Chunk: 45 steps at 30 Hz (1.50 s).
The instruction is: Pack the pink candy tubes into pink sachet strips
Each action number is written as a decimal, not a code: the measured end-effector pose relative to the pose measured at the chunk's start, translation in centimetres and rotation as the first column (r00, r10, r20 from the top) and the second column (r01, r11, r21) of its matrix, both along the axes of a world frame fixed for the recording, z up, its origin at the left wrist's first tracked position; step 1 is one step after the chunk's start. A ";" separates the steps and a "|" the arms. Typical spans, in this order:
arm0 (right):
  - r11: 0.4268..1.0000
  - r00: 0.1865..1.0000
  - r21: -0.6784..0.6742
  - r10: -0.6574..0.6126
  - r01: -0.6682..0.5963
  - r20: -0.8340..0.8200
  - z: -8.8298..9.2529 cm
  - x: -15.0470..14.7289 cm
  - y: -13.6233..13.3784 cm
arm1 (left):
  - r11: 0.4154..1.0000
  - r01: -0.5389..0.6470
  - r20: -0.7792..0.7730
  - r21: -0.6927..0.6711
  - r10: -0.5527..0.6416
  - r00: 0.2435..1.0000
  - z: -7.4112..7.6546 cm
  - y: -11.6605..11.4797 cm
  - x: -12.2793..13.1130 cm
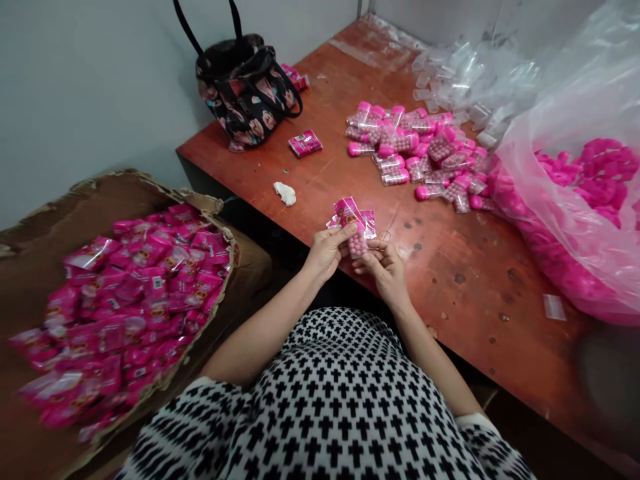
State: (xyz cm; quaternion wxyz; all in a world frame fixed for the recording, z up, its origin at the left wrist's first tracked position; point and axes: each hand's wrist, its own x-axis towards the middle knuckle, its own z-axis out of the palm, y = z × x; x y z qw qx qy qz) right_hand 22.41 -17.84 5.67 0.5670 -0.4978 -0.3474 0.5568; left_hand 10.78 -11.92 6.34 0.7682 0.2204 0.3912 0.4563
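Note:
Just over the table's near edge, my left hand (325, 252) pinches a pink printed wrapper (349, 211) together with a small clear container of pink candy balls (357, 245). My right hand (384, 268) grips the container's lower right side with thumb and fingers. The wrapper stands above the container; whether it covers part of it I cannot tell. Behind them, more pink wrappers (370, 223) lie on the table, partly hidden. Farther back is a heap of pink-capped candy containers (400, 140).
To the left, a cardboard box (227, 250) holds many pink wrapped packs (145, 287). On the brown table (465, 320) are a floral handbag (245, 93), a flat wrapper stack (305, 143), a white scrap (285, 193), clear empty containers (460, 73) and a plastic bag of pink caps (560, 247).

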 end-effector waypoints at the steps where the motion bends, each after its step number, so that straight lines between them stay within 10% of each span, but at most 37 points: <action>1: 1.000 1.000 0.004 -0.014 0.014 -0.009 0.1 0.0 -0.1 | 1.000 0.007 0.016 -0.007 -0.007 1.000 0.0 -0.3 0.1; 7: 0.990 0.989 -0.022 -0.142 0.141 -0.037 0.3 -0.2 1.0 | 0.998 0.057 0.060 -0.015 -0.056 0.997 0.4 -2.0 0.3; 11: 0.999 0.999 -0.039 -0.009 0.011 0.051 0.8 -1.6 2.1 | 0.998 0.061 0.079 0.005 -0.061 0.995 1.0 -2.8 -1.9; 14: 0.987 0.986 -0.030 0.157 -0.156 0.060 1.4 -2.5 2.3 | 0.980 -0.180 0.049 0.086 0.177 0.983 1.8 -3.2 -5.7; 19: 0.996 0.986 0.002 0.090 -0.092 0.137 1.5 -1.4 2.0 | 0.741 -0.639 -0.088 0.205 0.664 0.742 1.6 -2.8 -11.1; 24: 0.999 0.978 -0.021 0.043 -0.040 0.206 0.9 0.2 2.1 | 0.838 -0.280 -0.447 0.468 0.498 0.743 -1.2 -0.1 -7.7; 29: 0.998 0.962 -0.022 0.063 -0.060 0.265 1.3 0.4 2.3 | 0.762 0.262 -0.747 0.591 0.395 0.535 -3.5 2.4 -3.6; 45: 0.998 0.919 0.058 -0.031 0.008 0.394 -0.2 -0.4 5.0 | 0.702 0.115 -0.631 0.703 0.540 0.557 -4.1 1.4 -2.4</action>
